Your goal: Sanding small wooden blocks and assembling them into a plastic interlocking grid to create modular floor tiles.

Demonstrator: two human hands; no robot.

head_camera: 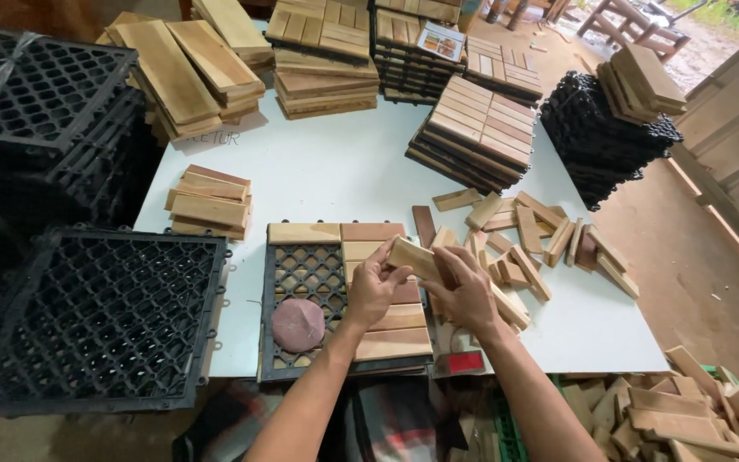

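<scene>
- Gripping one short wooden slat (415, 257), the left hand (375, 291) and the right hand (464, 295) are both closing their fingers around it, the left at its near end, the right further along.
- The slat is hovering tilted just above a black plastic grid tile (305, 275) that is lying on the white counter (344, 167).
- Directly under the left hand, slats are already sitting in the tile's right half and along its far edge.
- To the left of the left hand, a round pinkish pad (298, 324) is resting on the bare grid.
- Just beyond the right hand and to its right, loose slats (528, 235) are lying scattered in a heap.
- Well left of both hands, an empty black grid (91, 318) is overhanging the counter's edge, with a small stack of slats (209, 202) lying beyond it.
</scene>
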